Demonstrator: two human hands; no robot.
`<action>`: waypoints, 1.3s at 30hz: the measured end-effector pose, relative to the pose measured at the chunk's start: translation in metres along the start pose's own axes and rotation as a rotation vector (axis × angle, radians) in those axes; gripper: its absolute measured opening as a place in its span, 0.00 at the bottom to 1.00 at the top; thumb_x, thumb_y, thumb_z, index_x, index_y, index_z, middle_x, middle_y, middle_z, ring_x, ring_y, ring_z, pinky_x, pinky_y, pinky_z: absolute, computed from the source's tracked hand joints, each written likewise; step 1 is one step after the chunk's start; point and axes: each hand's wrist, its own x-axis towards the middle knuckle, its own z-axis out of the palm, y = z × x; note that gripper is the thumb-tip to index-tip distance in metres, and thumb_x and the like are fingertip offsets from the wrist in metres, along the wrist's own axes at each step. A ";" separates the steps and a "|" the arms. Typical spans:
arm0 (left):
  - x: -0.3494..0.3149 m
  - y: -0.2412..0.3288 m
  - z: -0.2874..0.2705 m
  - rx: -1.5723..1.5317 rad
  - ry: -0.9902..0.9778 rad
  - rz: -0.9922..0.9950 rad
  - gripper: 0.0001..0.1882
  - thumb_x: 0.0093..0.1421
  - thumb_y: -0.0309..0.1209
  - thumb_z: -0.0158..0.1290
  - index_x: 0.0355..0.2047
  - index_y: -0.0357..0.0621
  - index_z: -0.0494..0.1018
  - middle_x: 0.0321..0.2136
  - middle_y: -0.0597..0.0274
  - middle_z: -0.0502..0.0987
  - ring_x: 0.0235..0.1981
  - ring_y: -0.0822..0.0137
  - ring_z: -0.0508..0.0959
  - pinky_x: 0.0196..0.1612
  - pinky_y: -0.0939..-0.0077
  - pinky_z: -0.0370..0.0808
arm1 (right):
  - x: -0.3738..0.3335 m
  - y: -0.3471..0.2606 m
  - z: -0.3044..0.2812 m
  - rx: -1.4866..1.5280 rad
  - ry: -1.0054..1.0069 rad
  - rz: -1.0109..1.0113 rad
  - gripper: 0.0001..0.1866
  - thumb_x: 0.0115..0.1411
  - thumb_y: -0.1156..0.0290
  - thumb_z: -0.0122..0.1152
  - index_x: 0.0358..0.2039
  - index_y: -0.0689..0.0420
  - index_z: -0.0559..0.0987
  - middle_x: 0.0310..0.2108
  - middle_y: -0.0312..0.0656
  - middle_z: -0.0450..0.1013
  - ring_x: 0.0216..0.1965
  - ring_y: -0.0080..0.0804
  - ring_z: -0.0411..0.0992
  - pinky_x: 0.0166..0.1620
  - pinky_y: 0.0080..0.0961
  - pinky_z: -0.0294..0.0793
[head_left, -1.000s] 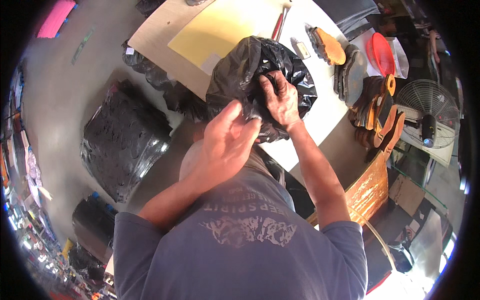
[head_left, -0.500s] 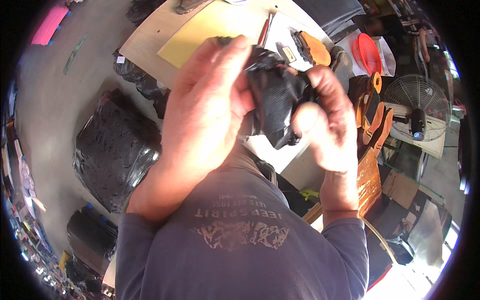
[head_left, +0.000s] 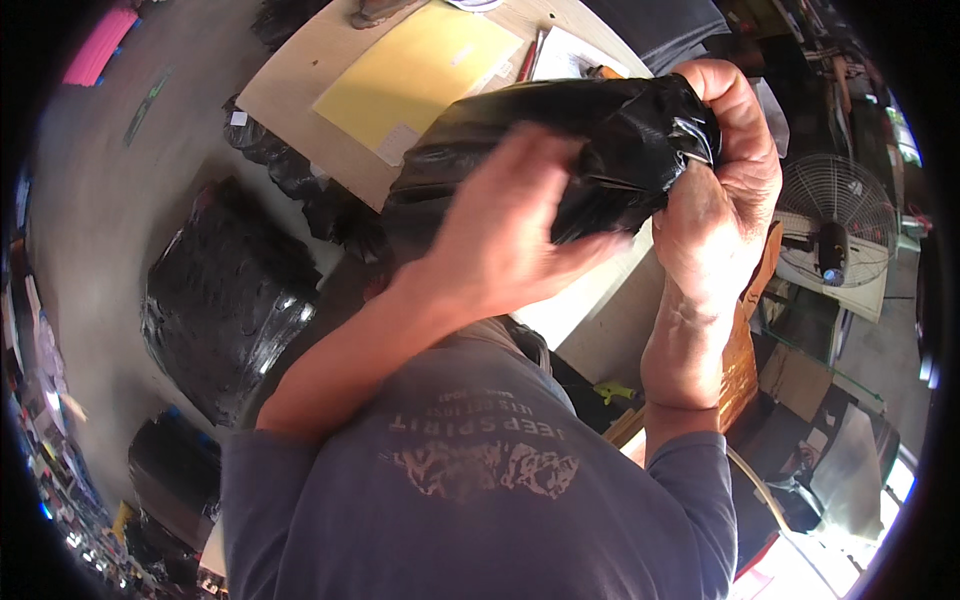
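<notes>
A pale wooden bench [head_left: 300,75] with a rounded corner stands over a smooth grey concrete floor [head_left: 120,200]. A flat yellow sheet [head_left: 415,75] lies on the bench top. On the floor left of the bench sits a bulky bundle wrapped in shiny black plastic [head_left: 225,300], with a pink flat piece [head_left: 95,45] farther off. Right of the bench stands a round wire-caged fan [head_left: 835,215]. Strong daylight falls across the bench and floor.

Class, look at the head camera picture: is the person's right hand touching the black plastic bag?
Touching. The head view shows the right hand with its fingers curled over the end of the black plastic bag, pinching the bunched plastic with no gap.
</notes>
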 end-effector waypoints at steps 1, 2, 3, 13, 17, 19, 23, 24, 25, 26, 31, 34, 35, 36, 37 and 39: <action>0.002 0.003 0.017 -0.071 -0.058 -0.114 0.21 0.58 0.35 0.69 0.45 0.34 0.77 0.39 0.43 0.80 0.37 0.43 0.82 0.41 0.53 0.81 | 0.001 -0.001 0.001 -0.025 -0.003 0.036 0.16 0.57 0.91 0.46 0.41 0.63 0.77 0.34 0.32 0.76 0.34 0.10 0.70 0.40 0.11 0.70; 0.005 0.005 0.028 -0.118 0.028 -0.033 0.13 0.62 0.29 0.65 0.43 0.34 0.78 0.35 0.43 0.80 0.34 0.43 0.82 0.36 0.54 0.81 | 0.002 -0.002 0.002 0.021 -0.006 0.000 0.16 0.58 0.91 0.46 0.41 0.63 0.77 0.34 0.32 0.76 0.34 0.10 0.70 0.40 0.11 0.70; 0.007 0.004 0.030 -0.214 0.090 -0.031 0.11 0.64 0.28 0.62 0.44 0.34 0.77 0.33 0.43 0.80 0.32 0.43 0.82 0.36 0.54 0.80 | 0.002 -0.003 0.003 0.008 0.007 0.022 0.16 0.58 0.91 0.45 0.41 0.63 0.77 0.34 0.32 0.76 0.34 0.10 0.69 0.40 0.10 0.70; 0.023 0.036 0.003 -0.498 0.066 -0.159 0.11 0.71 0.26 0.51 0.49 0.35 0.76 0.23 0.46 0.77 0.23 0.46 0.79 0.30 0.58 0.74 | 0.015 -0.019 -0.010 0.111 -0.055 -0.092 0.12 0.67 0.82 0.55 0.50 0.68 0.76 0.39 0.43 0.79 0.36 0.23 0.78 0.41 0.16 0.78; 0.021 0.030 0.002 -0.452 0.075 -0.164 0.11 0.70 0.25 0.52 0.49 0.33 0.76 0.23 0.48 0.77 0.22 0.52 0.80 0.29 0.59 0.75 | 0.013 -0.026 -0.001 0.006 -0.020 -0.019 0.14 0.65 0.83 0.59 0.51 0.67 0.77 0.39 0.41 0.79 0.33 0.22 0.77 0.36 0.13 0.76; 0.021 0.020 -0.006 -0.477 0.086 -0.213 0.09 0.70 0.24 0.51 0.47 0.33 0.76 0.23 0.53 0.79 0.21 0.62 0.79 0.28 0.64 0.74 | 0.012 -0.030 0.007 -0.206 -0.071 0.119 0.16 0.60 0.85 0.65 0.49 0.63 0.77 0.36 0.35 0.77 0.31 0.16 0.72 0.35 0.11 0.70; 0.026 -0.002 -0.032 -0.477 -0.126 -0.666 0.11 0.76 0.36 0.47 0.43 0.44 0.77 0.25 0.75 0.68 0.23 0.81 0.64 0.26 0.81 0.63 | 0.010 -0.047 0.007 -0.319 -0.123 0.180 0.25 0.50 0.84 0.80 0.46 0.57 0.77 0.34 0.27 0.77 0.31 0.10 0.68 0.38 0.09 0.65; 0.030 -0.010 -0.041 -0.837 -0.079 -0.808 0.12 0.77 0.38 0.49 0.45 0.44 0.76 0.23 0.77 0.65 0.19 0.81 0.60 0.22 0.81 0.57 | 0.010 -0.051 0.003 -0.283 -0.242 0.165 0.22 0.51 0.84 0.81 0.43 0.58 0.78 0.35 0.28 0.77 0.32 0.12 0.70 0.39 0.11 0.67; 0.033 -0.013 -0.039 -0.699 -0.153 -0.715 0.13 0.76 0.39 0.51 0.46 0.43 0.76 0.26 0.73 0.69 0.23 0.78 0.66 0.25 0.79 0.64 | 0.008 -0.053 0.002 -0.384 -0.343 0.098 0.19 0.52 0.84 0.81 0.41 0.59 0.80 0.35 0.30 0.77 0.34 0.14 0.72 0.41 0.13 0.70; 0.036 -0.016 -0.037 -0.535 -0.102 -0.652 0.13 0.75 0.38 0.52 0.49 0.41 0.75 0.32 0.68 0.73 0.30 0.74 0.71 0.33 0.75 0.69 | 0.010 -0.053 -0.001 -0.372 -0.443 -0.080 0.16 0.53 0.84 0.80 0.39 0.60 0.81 0.35 0.31 0.78 0.34 0.16 0.73 0.41 0.15 0.71; 0.036 -0.016 -0.033 0.040 -0.419 0.075 0.18 0.64 0.26 0.51 0.53 0.31 0.71 0.32 0.39 0.81 0.34 0.41 0.83 0.39 0.51 0.79 | 0.005 -0.049 0.010 -0.753 -0.399 -0.260 0.09 0.59 0.84 0.71 0.38 0.59 0.81 0.33 0.35 0.80 0.34 0.21 0.79 0.39 0.22 0.78; 0.032 -0.010 -0.041 -0.102 -0.593 -0.060 0.14 0.64 0.26 0.55 0.49 0.35 0.74 0.39 0.42 0.81 0.38 0.47 0.83 0.44 0.54 0.80 | 0.012 -0.045 0.024 -0.750 -0.366 -0.249 0.10 0.59 0.84 0.69 0.39 0.59 0.80 0.32 0.37 0.81 0.32 0.28 0.81 0.38 0.24 0.80; 0.031 -0.006 -0.041 -0.110 -0.570 -0.040 0.13 0.64 0.27 0.55 0.48 0.35 0.74 0.39 0.42 0.81 0.39 0.48 0.83 0.44 0.54 0.79 | 0.014 -0.043 0.027 -0.783 -0.451 -0.326 0.11 0.59 0.84 0.69 0.41 0.58 0.81 0.34 0.40 0.82 0.33 0.34 0.83 0.38 0.27 0.82; 0.031 -0.004 -0.043 -0.117 -0.544 -0.021 0.13 0.64 0.27 0.56 0.47 0.35 0.74 0.38 0.42 0.80 0.39 0.49 0.83 0.45 0.55 0.79 | 0.016 -0.040 0.031 -0.728 -0.530 -0.396 0.12 0.59 0.83 0.70 0.43 0.57 0.82 0.35 0.41 0.82 0.35 0.38 0.84 0.41 0.29 0.83; 0.032 -0.001 -0.044 -0.124 -0.517 0.000 0.12 0.64 0.28 0.57 0.46 0.34 0.74 0.37 0.42 0.80 0.40 0.50 0.83 0.45 0.55 0.78 | 0.019 -0.039 0.029 -0.788 -0.519 -0.456 0.12 0.60 0.82 0.71 0.44 0.57 0.83 0.35 0.41 0.82 0.36 0.37 0.84 0.42 0.28 0.83; 0.035 0.003 -0.045 -0.139 -0.463 0.043 0.12 0.64 0.29 0.58 0.44 0.34 0.75 0.36 0.42 0.80 0.42 0.53 0.83 0.47 0.56 0.78 | 0.024 -0.035 0.026 -0.821 -0.480 -0.419 0.11 0.61 0.80 0.71 0.44 0.57 0.83 0.35 0.40 0.83 0.37 0.33 0.84 0.42 0.27 0.83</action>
